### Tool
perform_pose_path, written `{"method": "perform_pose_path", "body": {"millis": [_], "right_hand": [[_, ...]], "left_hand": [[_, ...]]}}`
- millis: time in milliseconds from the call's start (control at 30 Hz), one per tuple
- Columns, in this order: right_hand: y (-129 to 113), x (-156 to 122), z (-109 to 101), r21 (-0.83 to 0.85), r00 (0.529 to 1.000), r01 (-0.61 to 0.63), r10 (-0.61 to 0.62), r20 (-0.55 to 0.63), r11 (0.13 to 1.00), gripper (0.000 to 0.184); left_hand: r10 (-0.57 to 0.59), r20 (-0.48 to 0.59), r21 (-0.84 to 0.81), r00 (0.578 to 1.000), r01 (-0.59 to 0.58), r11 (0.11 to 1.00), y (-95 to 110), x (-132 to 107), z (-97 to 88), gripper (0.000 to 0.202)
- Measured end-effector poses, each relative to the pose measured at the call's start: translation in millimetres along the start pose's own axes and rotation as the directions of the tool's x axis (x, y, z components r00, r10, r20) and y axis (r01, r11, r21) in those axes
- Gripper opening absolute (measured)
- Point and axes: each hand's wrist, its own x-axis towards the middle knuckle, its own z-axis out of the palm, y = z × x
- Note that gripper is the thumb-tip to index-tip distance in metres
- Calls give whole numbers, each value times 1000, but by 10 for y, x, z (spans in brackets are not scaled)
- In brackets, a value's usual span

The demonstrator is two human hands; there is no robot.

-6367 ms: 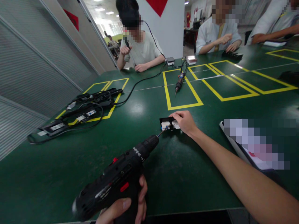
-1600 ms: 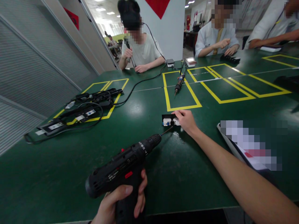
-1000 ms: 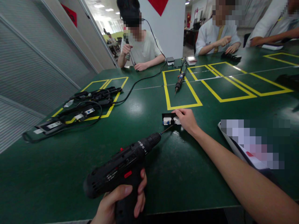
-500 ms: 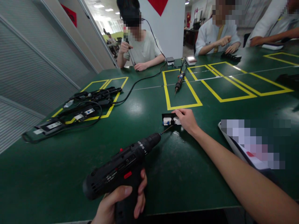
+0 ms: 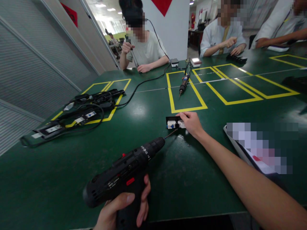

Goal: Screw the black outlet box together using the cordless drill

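Observation:
My left hand (image 5: 124,210) is wrapped round the grip of a black cordless drill (image 5: 122,175) at the near edge of the green table (image 5: 72,166). The drill's thin bit points up and right at a small black and white part (image 5: 172,122) lying on the table. My right hand (image 5: 190,123) reaches out and holds that part at its right end, fingers curled on it. The bit's tip sits at the part's near side.
Black power strips and cables (image 5: 79,115) lie at the left inside yellow tape. An electric screwdriver (image 5: 183,84) lies in a yellow box further back. A white tray (image 5: 242,150) sits at my right. Three people sit across the table, working with their hands.
Since 6.4 s ago the drill has pulled back slightly and its bit dropped to the part's near edge. Over the last second almost nothing has moved.

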Motion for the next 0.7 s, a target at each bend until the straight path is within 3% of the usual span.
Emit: {"method": "perform_pose_path", "body": {"millis": [700], "right_hand": [[-32, -5, -12, -6, 1000, -5, 5, 5, 1000, 24]], "left_hand": [[2, -9, -11, 1000, -2, 1000, -20, -10, -23, 34]]}}
